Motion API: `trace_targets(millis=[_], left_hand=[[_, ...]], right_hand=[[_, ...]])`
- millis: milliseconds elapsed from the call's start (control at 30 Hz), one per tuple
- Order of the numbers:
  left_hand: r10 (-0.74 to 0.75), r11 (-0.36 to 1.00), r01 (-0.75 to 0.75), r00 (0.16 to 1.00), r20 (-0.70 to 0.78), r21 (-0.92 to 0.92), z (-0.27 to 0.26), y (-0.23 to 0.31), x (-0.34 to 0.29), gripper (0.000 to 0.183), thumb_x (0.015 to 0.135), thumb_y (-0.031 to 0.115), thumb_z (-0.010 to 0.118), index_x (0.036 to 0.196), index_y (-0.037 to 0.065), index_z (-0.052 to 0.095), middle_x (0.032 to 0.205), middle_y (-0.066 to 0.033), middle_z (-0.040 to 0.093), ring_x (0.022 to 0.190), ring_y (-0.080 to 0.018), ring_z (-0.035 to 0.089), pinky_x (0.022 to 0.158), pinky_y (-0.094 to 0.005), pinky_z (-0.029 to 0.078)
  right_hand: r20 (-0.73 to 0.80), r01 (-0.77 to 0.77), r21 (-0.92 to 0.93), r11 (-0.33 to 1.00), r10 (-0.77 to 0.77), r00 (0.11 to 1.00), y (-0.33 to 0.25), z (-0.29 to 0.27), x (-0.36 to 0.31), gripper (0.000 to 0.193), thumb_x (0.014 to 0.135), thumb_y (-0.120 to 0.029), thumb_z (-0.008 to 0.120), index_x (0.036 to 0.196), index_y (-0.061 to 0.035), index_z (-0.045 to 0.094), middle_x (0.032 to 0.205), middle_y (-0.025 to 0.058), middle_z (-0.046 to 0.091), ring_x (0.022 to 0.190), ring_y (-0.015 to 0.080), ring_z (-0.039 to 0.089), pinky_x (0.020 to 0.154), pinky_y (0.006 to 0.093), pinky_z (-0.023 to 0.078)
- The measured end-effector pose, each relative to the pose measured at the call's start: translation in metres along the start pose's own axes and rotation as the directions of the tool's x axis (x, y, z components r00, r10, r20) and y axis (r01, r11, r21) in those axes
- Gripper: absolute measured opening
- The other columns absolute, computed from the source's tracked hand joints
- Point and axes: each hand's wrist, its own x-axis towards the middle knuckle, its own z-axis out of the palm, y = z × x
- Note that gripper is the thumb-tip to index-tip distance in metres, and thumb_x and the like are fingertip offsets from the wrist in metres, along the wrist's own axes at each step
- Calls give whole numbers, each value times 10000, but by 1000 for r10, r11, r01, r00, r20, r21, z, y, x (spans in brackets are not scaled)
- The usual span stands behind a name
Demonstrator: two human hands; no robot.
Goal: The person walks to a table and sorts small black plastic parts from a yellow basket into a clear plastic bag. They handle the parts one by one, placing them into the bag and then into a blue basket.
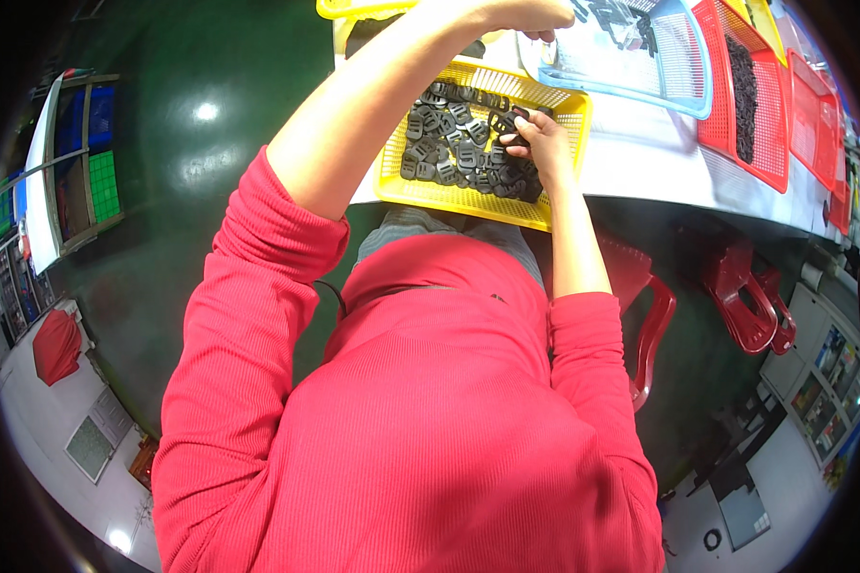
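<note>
Black plastic buckles (446, 134) fill a yellow basket (420, 198) at the table's near edge, close to my body. Over the right side of that basket, my right hand (543, 145) is closed with thumb and fingers around a black buckle (508, 122). My left arm stretches across the basket's far left corner. At the top edge of the view my left hand (535, 13) hovers beside a light blue basket (621, 81). Its fingers are curled closed, and whatever may be in them is hidden. Dark strip-like pieces (624, 27) lie in the blue basket.
To the right stand a red basket (777, 143) of small black parts (741, 95) and another red basket (812, 115). A second yellow basket (363, 8) sits at the far left. Red plastic chairs (655, 329) stand beside the white table (635, 162).
</note>
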Motion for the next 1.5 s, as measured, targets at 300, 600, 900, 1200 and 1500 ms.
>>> trace_targets(millis=[300,600,900,1200,1500], left_hand=[[6,1000,-7,1000,-15,-30,-3,1,-4,389,720,156,537,1089,36,529,695,-116,595,537,-196,579,492,-335,485],[6,997,-4,1000,-17,71,-1,-3,-2,355,721,180,528,1050,48,552,688,-123,593,600,-225,587,543,-358,486],[359,933,-350,893,-271,83,21,-25,2,314,697,151,550,991,45,584,774,-145,616,620,-272,597,600,-380,497],[473,799,-464,878,77,383,28,-37,11,88,629,93,562,622,53,641,634,-120,618,584,-256,603,568,-376,489],[360,927,-351,932,-46,131,15,-36,13,145,710,145,532,684,39,627,647,-139,611,589,-276,593,558,-385,472]], right_hand=[[1,-61,299,952,63,998,2,-7,-3,159,877,-125,513,991,-25,562,776,61,598,537,119,564,408,185,422],[80,-111,388,915,87,993,-9,-11,-9,320,830,-395,600,674,-147,473,548,-49,359,444,54,336,361,207,163],[109,279,-928,247,-537,837,17,25,2,241,748,-283,670,865,-87,594,664,158,614,624,314,621,550,410,478],[75,131,-990,48,-611,788,28,58,-5,172,741,-218,651,722,-68,570,659,105,626,612,256,637,523,374,505],[-75,77,-622,779,-157,985,-30,26,-29,302,654,-284,747,699,-24,599,646,139,604,599,236,574,622,356,447]])
